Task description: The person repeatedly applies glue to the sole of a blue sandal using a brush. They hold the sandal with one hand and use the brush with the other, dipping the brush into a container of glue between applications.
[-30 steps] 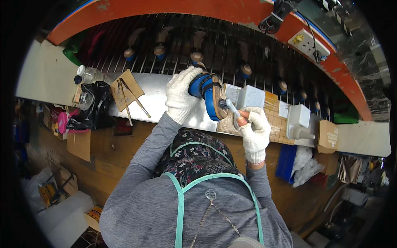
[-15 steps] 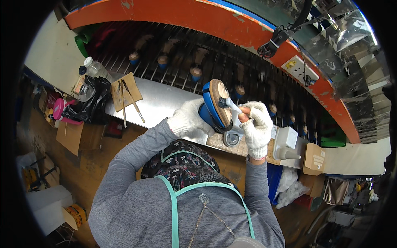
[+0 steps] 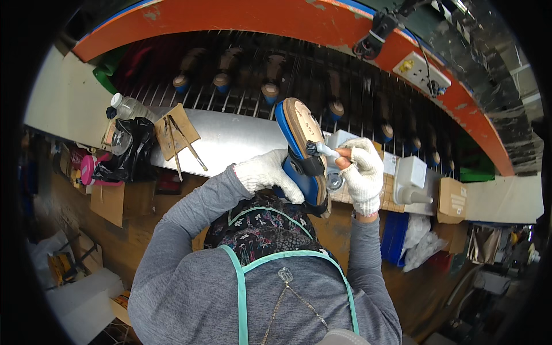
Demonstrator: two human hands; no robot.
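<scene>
My left hand [image 3: 265, 173], in a white knit glove, grips a shoe on a blue last [image 3: 298, 123] from its left side. The shoe is tilted lengthwise, its tan bottom facing up and right, and a black strap crosses its middle. My right hand [image 3: 365, 177], in a white glove that leaves the thumb and a finger bare at the tips, pinches a small brush [image 3: 328, 150] with a pale handle. Its dark bristles touch or nearly touch the shoe's bottom edge near the strap. Behind the brush, a clear round cup [image 3: 334, 181] is partly hidden.
Beyond the metal ledge [image 3: 230, 135], several lasted shoes [image 3: 270, 92] stand on a rod conveyor under an orange frame [image 3: 230, 22]. At left, two thin brushes [image 3: 185, 144] lie on cardboard beside a black bag [image 3: 135, 144]. A white dispenser [image 3: 411, 181] stands at right.
My left hand has turned the shoe, so the black strap and more of its bottom show. The brush stays close to the bottom edge. The whole view has shifted slightly.
</scene>
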